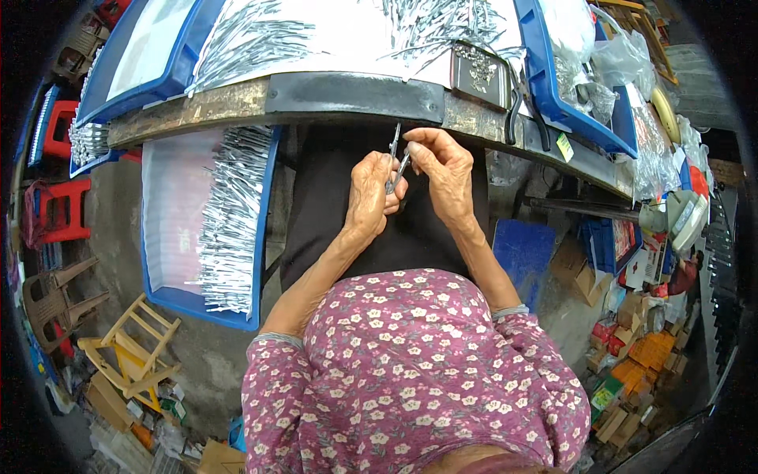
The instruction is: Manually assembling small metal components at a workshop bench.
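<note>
In front of my lap, just below the table edge, my left hand (369, 188) is closed around slim silver metal pieces (393, 147). One points up toward the table; another slants toward my right hand, so the two form a narrow V. My right hand (444, 172) pinches with thumb and forefinger at the upper end of the slanting one. Whether they are joined is too small to tell. On the table lie loose piles of similar thin metal strips (257, 39). A dark square tray (505, 93) of small shiny parts sits near the edge, beside black-handled pliers (515, 99).
A blue-rimmed bin (268, 229) with many strips stands at my left below the table. Blue trays (183, 63) flank the tabletop, the right one (553, 87) holding plastic bags. Red stools (67, 209), a wooden folding chair (134, 355) and cardboard boxes (588, 280) stand around.
</note>
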